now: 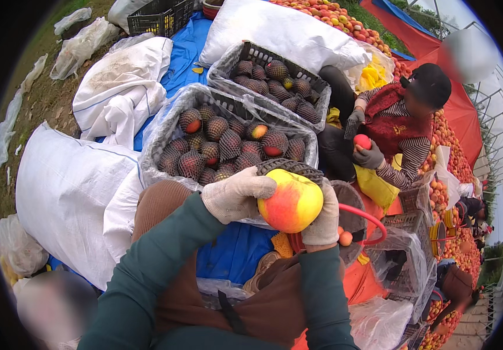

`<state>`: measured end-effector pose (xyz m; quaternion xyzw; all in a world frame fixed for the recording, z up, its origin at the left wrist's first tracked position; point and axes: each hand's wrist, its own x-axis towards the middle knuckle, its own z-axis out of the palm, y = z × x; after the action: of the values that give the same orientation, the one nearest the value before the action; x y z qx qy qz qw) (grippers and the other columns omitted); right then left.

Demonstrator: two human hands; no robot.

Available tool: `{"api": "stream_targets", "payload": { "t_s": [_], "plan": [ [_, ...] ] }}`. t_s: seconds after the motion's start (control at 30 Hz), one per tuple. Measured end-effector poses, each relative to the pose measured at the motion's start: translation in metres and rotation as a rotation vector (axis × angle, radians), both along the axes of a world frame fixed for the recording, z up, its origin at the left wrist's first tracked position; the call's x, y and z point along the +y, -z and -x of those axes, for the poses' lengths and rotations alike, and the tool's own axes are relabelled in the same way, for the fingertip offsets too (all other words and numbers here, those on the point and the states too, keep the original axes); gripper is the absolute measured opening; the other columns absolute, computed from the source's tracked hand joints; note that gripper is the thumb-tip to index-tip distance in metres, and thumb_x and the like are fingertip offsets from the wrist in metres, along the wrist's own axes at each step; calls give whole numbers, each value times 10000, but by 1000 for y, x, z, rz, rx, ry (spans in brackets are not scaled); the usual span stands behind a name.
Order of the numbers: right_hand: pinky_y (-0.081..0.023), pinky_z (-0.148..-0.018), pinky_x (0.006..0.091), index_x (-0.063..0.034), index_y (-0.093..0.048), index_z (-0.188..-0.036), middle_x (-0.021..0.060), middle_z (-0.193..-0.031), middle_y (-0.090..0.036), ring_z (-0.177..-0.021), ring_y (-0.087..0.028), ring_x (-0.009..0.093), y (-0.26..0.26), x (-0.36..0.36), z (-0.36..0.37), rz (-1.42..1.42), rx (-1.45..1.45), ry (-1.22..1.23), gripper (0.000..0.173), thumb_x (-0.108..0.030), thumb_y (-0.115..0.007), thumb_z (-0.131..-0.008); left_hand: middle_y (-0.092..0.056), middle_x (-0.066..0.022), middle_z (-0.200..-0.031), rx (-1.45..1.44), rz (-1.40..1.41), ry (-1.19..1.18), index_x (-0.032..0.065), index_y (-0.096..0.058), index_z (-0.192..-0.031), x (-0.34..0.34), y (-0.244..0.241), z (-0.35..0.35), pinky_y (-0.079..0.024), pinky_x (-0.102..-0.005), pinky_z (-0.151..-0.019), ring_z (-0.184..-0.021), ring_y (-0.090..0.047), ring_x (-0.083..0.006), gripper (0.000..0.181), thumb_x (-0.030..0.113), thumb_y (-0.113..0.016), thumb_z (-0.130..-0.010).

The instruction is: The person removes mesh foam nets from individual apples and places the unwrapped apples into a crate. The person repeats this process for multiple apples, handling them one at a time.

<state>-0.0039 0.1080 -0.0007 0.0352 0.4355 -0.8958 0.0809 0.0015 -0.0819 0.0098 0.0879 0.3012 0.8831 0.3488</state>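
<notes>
A yellow and red apple (290, 201) is held up between my two gloved hands. My left hand (238, 194), in a pale knit glove, has its thumb on the apple's left side. My right hand (323, 218), gloved alike, is against the right side, its fingers partly hidden behind the fruit. A dark foam net sleeve (290, 165) lies behind and above the apple, at my fingers. Just beyond is a plastic-lined crate (150, 162) of apples in dark foam nets (229, 142).
A second lined crate (216, 78) of netted apples stands behind the first. At the right a seated co-worker (402, 113) in gloves holds a red apple (362, 141). White woven sacks (72, 197) lie left. A basket with a red handle (378, 223) stands by my right hand.
</notes>
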Motion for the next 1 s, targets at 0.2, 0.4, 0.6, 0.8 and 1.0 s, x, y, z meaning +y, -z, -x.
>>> {"api": "stream_targets", "payload": {
  "t_s": [0.2,0.4,0.6,0.8,1.0],
  "plan": [
    [-454,-673,229,-23,-477,-844,45,-798,-543,-694,-522,97,-28,19,-12,-353,320,407,122,60,-513,-763,-490,-112,-1169,172,281,-326,23,-389,-1243,34,-3,10,-425,-350,-919,-1058,-508,-211,619,169,-672,-711],
    [-458,-598,221,-6,-523,-866,76,-807,-584,-674,-562,107,-10,6,-15,-887,804,80,242,80,-658,-685,-541,-90,-1028,362,724,-673,39,-476,-1160,40,13,13,-443,-261,-829,-929,-527,-140,459,93,-631,-732],
    [-469,-534,229,3,-497,-900,81,-753,-567,-597,-548,114,-14,15,-11,-421,304,206,84,19,-535,-827,-534,-79,-1015,150,574,-695,51,-447,-1211,-11,10,56,-459,-278,-791,-904,-529,-152,429,38,-512,-787],
    [-454,-511,222,-1,-480,-871,86,-729,-563,-555,-541,114,-19,4,-9,-388,216,155,60,4,-530,-837,-536,-199,-1084,554,1567,-624,97,-516,-1164,-110,54,126,-434,-333,-873,-986,-548,-291,596,322,-680,-637],
    [-428,-493,223,-9,-474,-888,96,-712,-557,-547,-528,127,-14,-1,3,-358,181,148,60,-14,-515,-846,-376,-227,-1285,830,2064,-561,133,-479,-1217,-142,139,124,-375,-403,-959,-1138,-426,-391,616,297,-666,-653]
  ]
}}
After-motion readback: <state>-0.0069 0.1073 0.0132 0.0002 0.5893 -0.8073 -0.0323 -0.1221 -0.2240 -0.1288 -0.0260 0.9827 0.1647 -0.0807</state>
